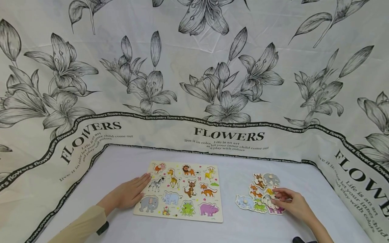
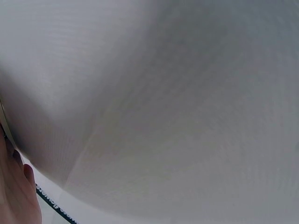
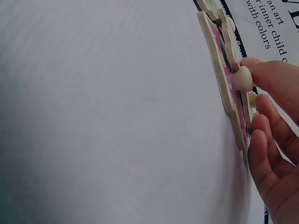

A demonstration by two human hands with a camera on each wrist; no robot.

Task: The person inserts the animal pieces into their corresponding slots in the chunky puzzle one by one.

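A wooden animal puzzle board (image 1: 179, 175) lies flat in front of me, printed with a lion, giraffe, zebra, frog and others. My left hand (image 1: 129, 192) rests on its left edge, fingers extended; the left wrist view catches only part of that hand (image 2: 16, 191). To the right lies a pile of knobbed animal pieces: an elephant (image 1: 271, 179), kangaroo (image 1: 259, 181), tiger (image 1: 255, 191), blue rhino (image 1: 244, 201), frog (image 1: 259, 205), zebra (image 1: 267, 199) and purple hippo (image 1: 277, 211). Over the pile's right side, my right hand (image 1: 290, 200) has thumb and bent fingers apart, fingertips at the zebra.
White cloth (image 1: 231, 229) covers the table. Behind it and along both sides rises a curtain (image 1: 170, 135) with black flower drawings and lettering. The board and the pile lie apart, with cloth between them. A dark band (image 1: 102, 228) shows by the left sleeve.
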